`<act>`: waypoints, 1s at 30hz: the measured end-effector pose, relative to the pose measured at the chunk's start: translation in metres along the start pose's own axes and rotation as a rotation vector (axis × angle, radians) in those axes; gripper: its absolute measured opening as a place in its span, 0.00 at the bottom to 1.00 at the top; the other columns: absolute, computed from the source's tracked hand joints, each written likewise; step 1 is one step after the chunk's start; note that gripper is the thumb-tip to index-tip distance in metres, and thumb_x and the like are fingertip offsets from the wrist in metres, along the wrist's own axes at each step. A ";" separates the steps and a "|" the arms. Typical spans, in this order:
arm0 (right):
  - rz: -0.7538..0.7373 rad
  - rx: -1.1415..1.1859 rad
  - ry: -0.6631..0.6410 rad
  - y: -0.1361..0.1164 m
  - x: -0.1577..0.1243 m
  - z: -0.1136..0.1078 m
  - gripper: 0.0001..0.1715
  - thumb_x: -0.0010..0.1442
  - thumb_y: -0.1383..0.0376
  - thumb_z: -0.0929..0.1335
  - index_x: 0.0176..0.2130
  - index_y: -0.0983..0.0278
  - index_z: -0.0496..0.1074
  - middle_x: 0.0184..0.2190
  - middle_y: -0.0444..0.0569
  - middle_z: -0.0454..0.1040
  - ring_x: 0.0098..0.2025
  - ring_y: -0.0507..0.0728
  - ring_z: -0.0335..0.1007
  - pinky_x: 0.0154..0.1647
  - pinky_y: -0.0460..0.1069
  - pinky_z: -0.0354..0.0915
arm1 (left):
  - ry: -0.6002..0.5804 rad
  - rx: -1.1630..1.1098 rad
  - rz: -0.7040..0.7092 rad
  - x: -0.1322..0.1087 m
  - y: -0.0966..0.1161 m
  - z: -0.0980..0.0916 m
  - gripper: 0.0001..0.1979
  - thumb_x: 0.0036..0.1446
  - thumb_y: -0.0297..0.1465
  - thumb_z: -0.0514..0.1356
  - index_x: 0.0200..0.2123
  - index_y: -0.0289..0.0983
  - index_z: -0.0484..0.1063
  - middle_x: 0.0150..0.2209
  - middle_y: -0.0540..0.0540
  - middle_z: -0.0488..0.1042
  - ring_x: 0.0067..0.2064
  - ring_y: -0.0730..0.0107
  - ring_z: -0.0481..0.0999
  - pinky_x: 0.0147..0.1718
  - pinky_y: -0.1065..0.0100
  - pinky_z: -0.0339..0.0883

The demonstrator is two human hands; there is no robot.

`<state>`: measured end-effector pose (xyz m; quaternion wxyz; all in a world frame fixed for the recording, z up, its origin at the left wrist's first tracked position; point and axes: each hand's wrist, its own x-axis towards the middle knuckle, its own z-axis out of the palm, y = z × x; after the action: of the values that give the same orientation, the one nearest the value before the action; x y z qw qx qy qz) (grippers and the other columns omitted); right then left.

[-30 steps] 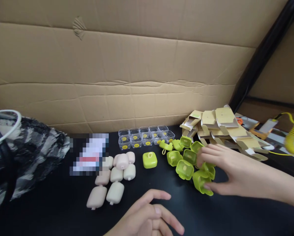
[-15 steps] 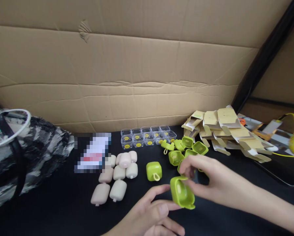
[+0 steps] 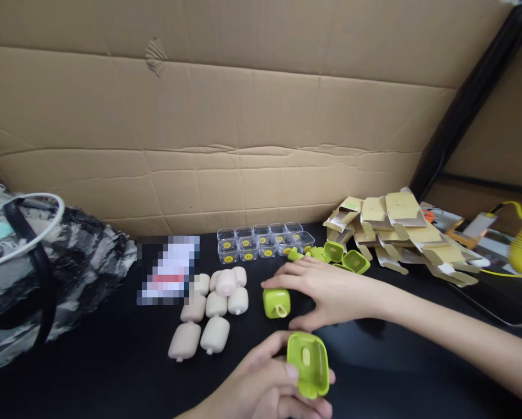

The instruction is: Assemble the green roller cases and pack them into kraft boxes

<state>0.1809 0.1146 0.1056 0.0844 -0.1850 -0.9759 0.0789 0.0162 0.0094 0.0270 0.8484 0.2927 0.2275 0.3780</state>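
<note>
My left hand (image 3: 267,378) grips a hollow green case cover (image 3: 319,364), its inside facing up and a pale oval patch on its inner wall. Fingers spread, my right hand (image 3: 319,285) reaches left over the table. Its fingertips are at the back edge of a closed green case (image 3: 276,302) with a pale loop, and its thumb is held apart to the right. Whether they touch the case I cannot tell. Behind that hand lie more open green covers (image 3: 357,262), partly hidden by the wrist and fingers.
Several pale pink and cream rounded cases (image 3: 216,334) lie left of centre. Clear plastic boxes (image 3: 267,247) with yellow round labels stand in two rows behind. Flattened cardboard boxes (image 3: 402,206) pile up at the right. A shaggy grey-black bundle (image 3: 95,247) is on the left.
The green cover has passed from my right hand into my left. My right hand has moved left, from the cover to the closed green case.
</note>
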 end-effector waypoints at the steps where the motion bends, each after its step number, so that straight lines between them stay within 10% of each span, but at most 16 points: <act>1: -0.024 -0.026 -0.044 0.001 0.004 0.001 0.35 0.51 0.59 0.73 0.57 0.61 0.64 0.46 0.53 0.72 0.47 0.63 0.68 0.49 0.58 0.61 | 0.004 -0.014 -0.001 0.002 0.000 -0.001 0.21 0.48 0.32 0.67 0.45 0.33 0.69 0.40 0.38 0.80 0.35 0.65 0.81 0.37 0.66 0.66; 11: 0.062 -0.213 0.034 0.013 0.026 0.008 0.25 0.56 0.65 0.70 0.53 0.67 0.66 0.44 0.58 0.74 0.45 0.65 0.69 0.46 0.58 0.60 | -0.008 -0.016 0.045 -0.003 -0.002 0.003 0.14 0.62 0.39 0.54 0.47 0.39 0.60 0.41 0.38 0.80 0.37 0.61 0.83 0.35 0.66 0.66; 19: -0.020 -0.244 0.032 0.009 0.032 -0.011 0.32 0.55 0.69 0.67 0.59 0.65 0.62 0.49 0.57 0.71 0.49 0.64 0.68 0.50 0.59 0.60 | -0.024 -0.016 0.035 -0.005 0.002 0.004 0.25 0.54 0.33 0.65 0.54 0.40 0.64 0.43 0.43 0.79 0.42 0.61 0.81 0.43 0.64 0.65; 25: -0.387 -0.147 -0.012 -0.010 0.068 -0.013 0.29 0.60 0.75 0.63 0.60 0.66 0.60 0.61 0.52 0.61 0.60 0.59 0.57 0.58 0.54 0.54 | -0.001 -0.046 0.026 -0.007 0.006 0.008 0.18 0.49 0.29 0.67 0.45 0.36 0.71 0.36 0.44 0.80 0.37 0.64 0.82 0.38 0.68 0.66; 30: -0.434 -0.111 0.001 -0.007 0.084 -0.001 0.16 0.65 0.71 0.62 0.52 0.66 0.67 0.52 0.53 0.69 0.49 0.60 0.67 0.50 0.54 0.61 | 0.019 0.021 0.023 -0.008 0.009 0.010 0.17 0.46 0.27 0.67 0.42 0.32 0.73 0.36 0.42 0.79 0.33 0.66 0.81 0.34 0.70 0.67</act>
<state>0.1010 0.1396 0.1192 0.0897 0.0247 -0.9957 0.0048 0.0134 0.0046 0.0414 0.8385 0.3007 0.2363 0.3881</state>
